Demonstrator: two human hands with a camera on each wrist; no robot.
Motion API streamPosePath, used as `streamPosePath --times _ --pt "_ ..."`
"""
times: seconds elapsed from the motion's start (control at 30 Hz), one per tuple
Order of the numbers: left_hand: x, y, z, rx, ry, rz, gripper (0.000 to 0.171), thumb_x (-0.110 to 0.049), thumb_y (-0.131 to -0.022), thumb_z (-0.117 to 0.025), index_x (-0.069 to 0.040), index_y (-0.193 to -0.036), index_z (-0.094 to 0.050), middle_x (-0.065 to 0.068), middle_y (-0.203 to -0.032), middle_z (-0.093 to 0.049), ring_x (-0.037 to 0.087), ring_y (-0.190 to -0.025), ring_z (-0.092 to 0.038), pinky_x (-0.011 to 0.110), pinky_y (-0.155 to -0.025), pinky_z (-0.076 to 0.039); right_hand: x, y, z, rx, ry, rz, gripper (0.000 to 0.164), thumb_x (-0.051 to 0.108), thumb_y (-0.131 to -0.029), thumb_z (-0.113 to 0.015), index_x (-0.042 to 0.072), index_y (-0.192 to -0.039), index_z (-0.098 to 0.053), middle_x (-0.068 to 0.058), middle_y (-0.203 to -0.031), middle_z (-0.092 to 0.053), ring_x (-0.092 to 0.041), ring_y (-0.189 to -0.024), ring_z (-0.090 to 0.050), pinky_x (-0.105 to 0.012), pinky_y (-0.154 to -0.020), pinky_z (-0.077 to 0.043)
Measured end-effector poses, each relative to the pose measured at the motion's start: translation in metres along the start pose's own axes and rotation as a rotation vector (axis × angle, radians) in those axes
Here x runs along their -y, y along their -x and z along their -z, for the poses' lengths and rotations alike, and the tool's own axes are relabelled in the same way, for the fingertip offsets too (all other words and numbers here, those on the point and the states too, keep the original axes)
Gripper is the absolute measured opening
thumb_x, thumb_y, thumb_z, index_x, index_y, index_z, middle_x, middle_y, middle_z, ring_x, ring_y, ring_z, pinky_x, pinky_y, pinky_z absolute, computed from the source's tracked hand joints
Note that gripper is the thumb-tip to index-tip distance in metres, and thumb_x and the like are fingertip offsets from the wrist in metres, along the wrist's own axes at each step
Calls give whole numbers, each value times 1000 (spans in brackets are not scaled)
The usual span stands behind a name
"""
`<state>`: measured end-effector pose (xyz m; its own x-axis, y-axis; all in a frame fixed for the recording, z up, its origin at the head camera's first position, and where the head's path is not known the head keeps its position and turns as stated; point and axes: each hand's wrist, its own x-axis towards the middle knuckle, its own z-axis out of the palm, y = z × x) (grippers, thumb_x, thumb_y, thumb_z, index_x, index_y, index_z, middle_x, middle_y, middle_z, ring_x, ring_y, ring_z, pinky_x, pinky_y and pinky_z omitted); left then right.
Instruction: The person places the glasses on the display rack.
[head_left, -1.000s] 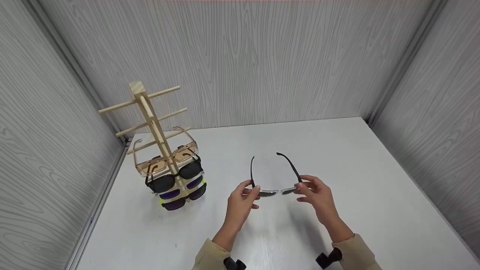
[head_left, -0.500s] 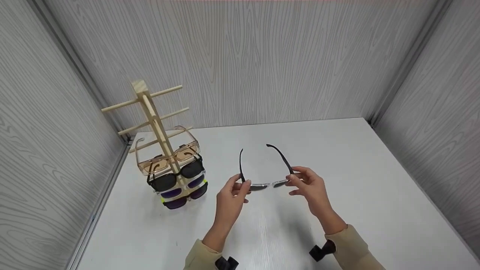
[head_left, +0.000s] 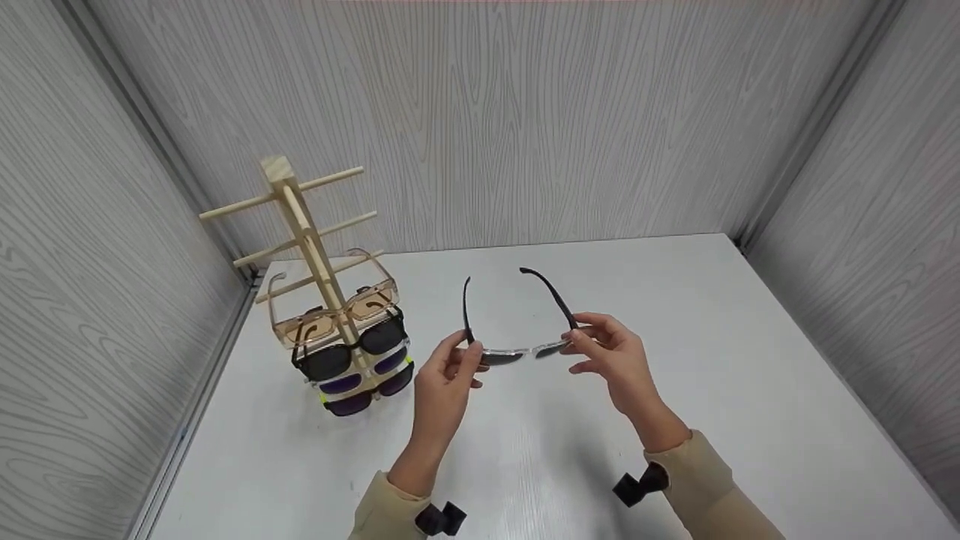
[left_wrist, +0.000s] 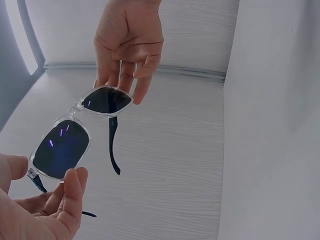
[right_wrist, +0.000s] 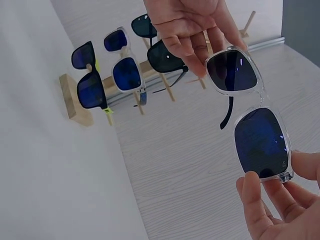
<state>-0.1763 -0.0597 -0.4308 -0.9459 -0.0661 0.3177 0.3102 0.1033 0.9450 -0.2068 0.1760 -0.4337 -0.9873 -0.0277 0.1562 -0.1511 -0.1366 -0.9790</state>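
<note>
A pair of sunglasses [head_left: 502, 358] with a clear frame, dark lenses and black temples is held above the white table, temples unfolded and pointing away. My left hand [head_left: 441, 390] pinches the left end of the frame near the hinge. At the opposite end my right hand [head_left: 619, 369] pinches the other hinge corner. In the left wrist view the dark lens [left_wrist: 62, 147] shows bluish reflections between thumb and fingers. The right wrist view shows the clear frame [right_wrist: 260, 142] with my right thumb and fingers at its lower corner.
A wooden display stand [head_left: 281, 176] stands left of my hands. Its two upper rods are bare. Below hang tan-framed glasses [head_left: 311, 328], black sunglasses [head_left: 328, 365] and further sunglasses [head_left: 350, 405] with dark purplish lenses. Grey wood-grain panels [head_left: 480, 127] enclose the table's back and sides.
Both hands have moved left and farther from me, carrying the sunglasses with them. Their hold on the frame looks the same. The stand and its glasses stay in place.
</note>
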Motion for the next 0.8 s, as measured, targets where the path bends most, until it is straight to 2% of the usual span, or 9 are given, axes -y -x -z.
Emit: streamPosePath --times 0.17,0.4,0.6,0.8 --pt "-9 -3 8 -18 11 -24 36 -22 -93 -59 0 -121 -56 10 -85 -64 15 -72 -64 31 -64 -54 11 -5 -7 27 -16 34 35 10 -86 -67 0 -118 -57 -19 -98 -63 -30 -85 -66 -34 -61 -55" --pt "-54 1 20 -37 3 -59 32 -9 -93 -57 8 -120 -54 19 -87 -63 14 -70 -62 34 -66 -54 24 -12 -18 87 -46 83 33 7 -88 -64 -2 -119 -56 -19 -97 -63 -30 -85 -65 -34 -61 -55" --pt "-66 -1 29 -57 24 -66 34 -10 -93 -57 7 -122 -53 19 -88 -63 14 -66 -60 34 -63 -54 36 -18 -29 114 -68 97 33 5 -88 -64 -3 -119 -55 -18 -96 -63 -29 -84 -65 -32 -61 -55" --pt "-79 -4 33 -73 3 -85 35 -9 -93 -57 9 -123 -52 19 -87 -63 19 -64 -61 32 -61 -54 45 -24 -34 118 -77 113 35 7 -87 -65 -4 -119 -55 -17 -95 -64 -27 -83 -65 -32 -60 -55"
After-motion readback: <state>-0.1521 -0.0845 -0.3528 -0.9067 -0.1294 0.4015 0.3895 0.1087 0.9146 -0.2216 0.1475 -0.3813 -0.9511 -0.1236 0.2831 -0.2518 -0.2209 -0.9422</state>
